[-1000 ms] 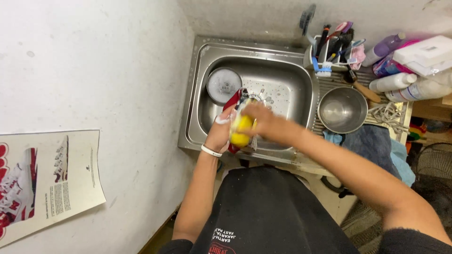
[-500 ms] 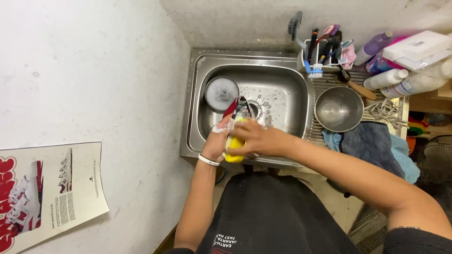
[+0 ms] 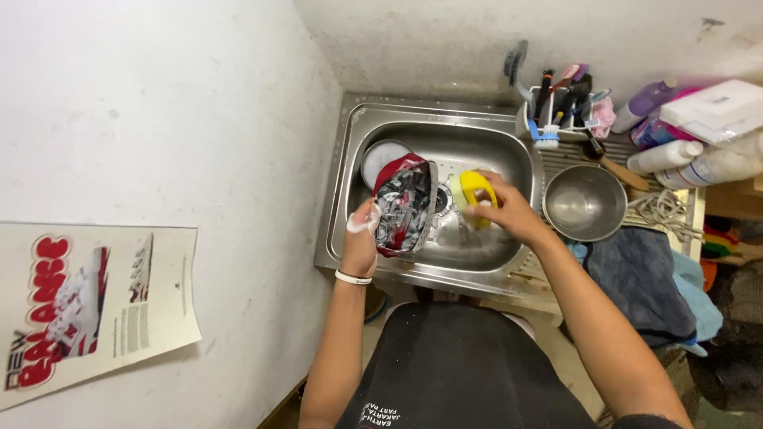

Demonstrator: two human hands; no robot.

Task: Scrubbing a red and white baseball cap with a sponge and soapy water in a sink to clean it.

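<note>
Left hand (image 3: 359,248), soapy, clasped red-and-grey pouch (image 3: 404,208) upright over sink (image 3: 477,151); right hand (image 3: 509,210) pinched yellow sponge (image 3: 474,191) just beside pouch, apart; steel bowl (image 3: 586,202) on drainer at right

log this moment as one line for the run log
left hand: holds red patterned pouch over sink | right hand: grips yellow sponge, apart from pouch | steel bowl: on drainboard

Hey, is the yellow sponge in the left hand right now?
No, the yellow sponge is gripped by the right hand over the sink, while the left hand holds a red and grey pouch.
</note>
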